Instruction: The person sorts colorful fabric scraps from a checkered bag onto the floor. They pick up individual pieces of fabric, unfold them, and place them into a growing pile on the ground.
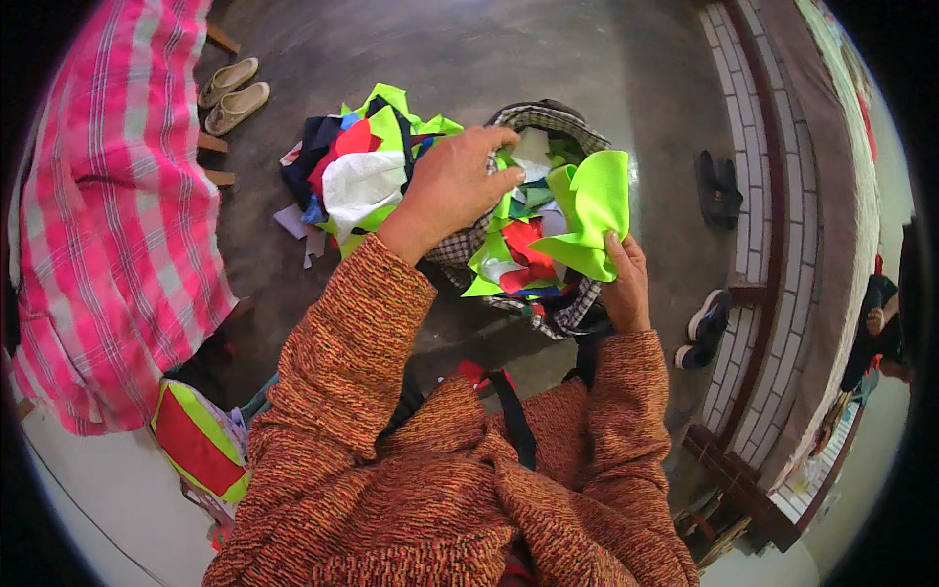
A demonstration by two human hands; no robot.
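My right hand [628, 279] pinches the lower edge of a neon green fabric piece [599, 210], which stands up creased over the right side of a checked cloth bag [454, 250]. Inside the bag lie several scraps, among them a red scrap [523, 245] and green and white ones. My left hand [450, 186] hovers at the bag's left side, thumb and forefinger apart, with nothing visible between them. Beside it on the floor is a heap of scraps, with a white scrap [364, 191] on top and neon green, red and navy pieces around it.
A pink plaid cloth [117, 196] covers furniture on the left, with beige shoes [237, 108] beside it. Dark slippers [719, 191] and dark sneakers [704, 328] sit along the white-brick base [748, 147] at right. A red and green fabric item [201, 440] lies lower left.
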